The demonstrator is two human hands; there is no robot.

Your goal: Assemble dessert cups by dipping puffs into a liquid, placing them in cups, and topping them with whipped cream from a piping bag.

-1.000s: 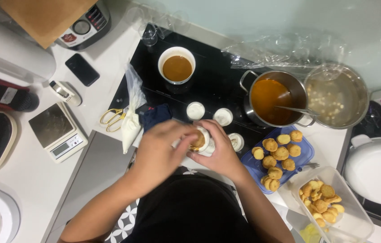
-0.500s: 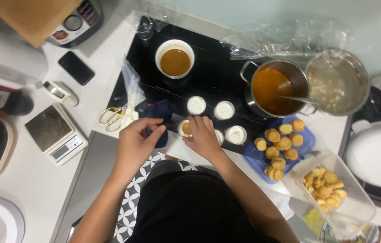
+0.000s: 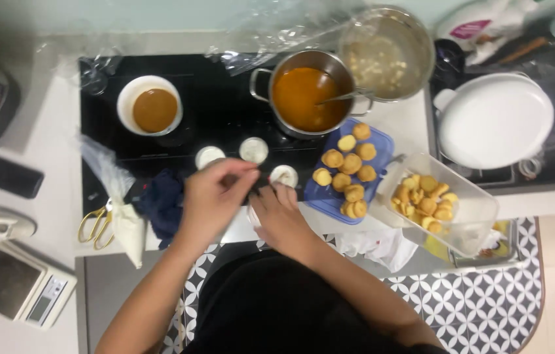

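Left hand and right hand meet at the counter's front edge, fingers curled together over something small; what they pinch cannot be told. Three small white cups stand at twelve o'clock of the hands, nearly touching. Blue tray of golden puffs lies at two o'clock; pot of orange sauce beyond it.
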